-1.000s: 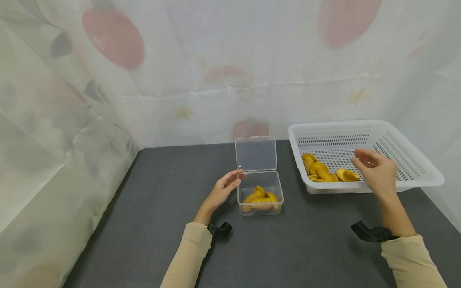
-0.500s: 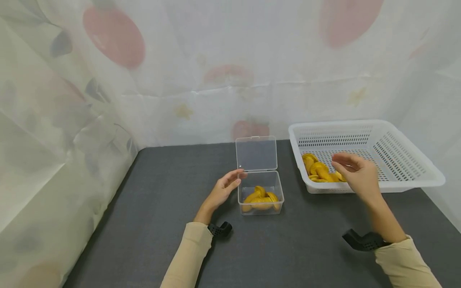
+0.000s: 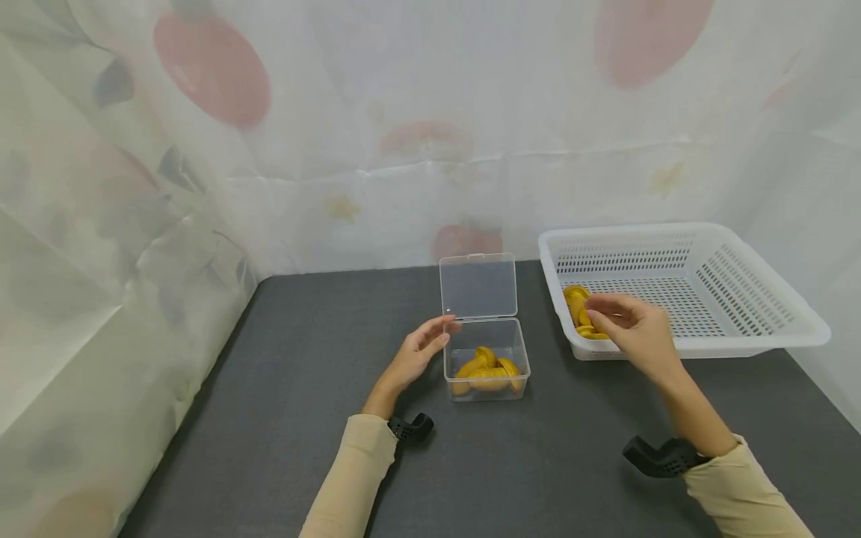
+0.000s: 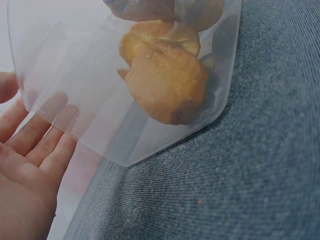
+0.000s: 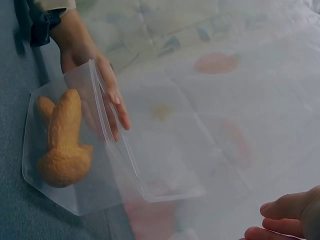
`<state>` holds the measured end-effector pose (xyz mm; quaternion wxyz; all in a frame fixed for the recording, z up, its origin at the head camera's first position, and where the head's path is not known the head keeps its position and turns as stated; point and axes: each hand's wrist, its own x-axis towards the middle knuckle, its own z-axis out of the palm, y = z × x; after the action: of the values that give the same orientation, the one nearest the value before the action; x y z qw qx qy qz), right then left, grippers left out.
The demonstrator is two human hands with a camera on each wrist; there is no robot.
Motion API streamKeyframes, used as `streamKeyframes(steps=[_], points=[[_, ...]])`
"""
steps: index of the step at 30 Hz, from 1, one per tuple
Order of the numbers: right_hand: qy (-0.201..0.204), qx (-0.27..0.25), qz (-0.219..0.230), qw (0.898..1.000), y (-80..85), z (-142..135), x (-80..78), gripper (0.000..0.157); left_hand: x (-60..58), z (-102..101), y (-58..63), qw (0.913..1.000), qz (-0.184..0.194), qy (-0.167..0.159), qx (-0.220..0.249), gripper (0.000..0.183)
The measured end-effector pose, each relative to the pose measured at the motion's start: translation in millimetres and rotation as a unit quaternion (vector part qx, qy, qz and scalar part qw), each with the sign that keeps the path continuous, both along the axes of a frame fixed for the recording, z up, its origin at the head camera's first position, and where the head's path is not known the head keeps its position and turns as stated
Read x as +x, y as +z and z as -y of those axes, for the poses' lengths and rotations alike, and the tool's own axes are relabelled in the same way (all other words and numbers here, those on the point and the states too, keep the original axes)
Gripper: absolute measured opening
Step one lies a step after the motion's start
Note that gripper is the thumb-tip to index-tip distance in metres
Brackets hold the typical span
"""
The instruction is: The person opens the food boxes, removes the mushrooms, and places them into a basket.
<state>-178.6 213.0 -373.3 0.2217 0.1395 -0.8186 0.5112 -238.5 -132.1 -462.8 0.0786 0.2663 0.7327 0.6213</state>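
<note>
Several yellow-brown mushrooms (image 3: 484,368) lie in a small clear plastic box (image 3: 457,396), whose hinged lid (image 3: 479,287) stands up at the back. My left hand (image 3: 412,360) touches the box's left side near the back corner; its fingers (image 4: 42,137) are extended along the wall in the left wrist view. Over the front left part of a white basket (image 3: 760,344) is my right hand (image 3: 635,332), thumb and fingertips slightly apart, with nothing seen between them. More mushrooms (image 3: 575,300) lie in the basket's left end, partly hidden behind this hand.
The basket stands on the dark cloth-covered table (image 3: 323,336) at the right rear. Behind the table hangs a pale printed curtain (image 3: 430,90), which also runs along the left side. The box sits near the table's middle, left of the basket.
My right hand has moved left across the basket, from its middle to above the mushrooms at its left end. The left hand, the box and its mushrooms have stayed put.
</note>
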Motion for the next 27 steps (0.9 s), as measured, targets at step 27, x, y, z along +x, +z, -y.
streamKeyframes(steps=[27], points=[[0.073, 0.025, 0.027, 0.997, -2.6, 45.2, -4.1, 0.021, -0.4, -0.3, 0.1, 0.9999, 0.010, 0.003, -0.010, 0.041]])
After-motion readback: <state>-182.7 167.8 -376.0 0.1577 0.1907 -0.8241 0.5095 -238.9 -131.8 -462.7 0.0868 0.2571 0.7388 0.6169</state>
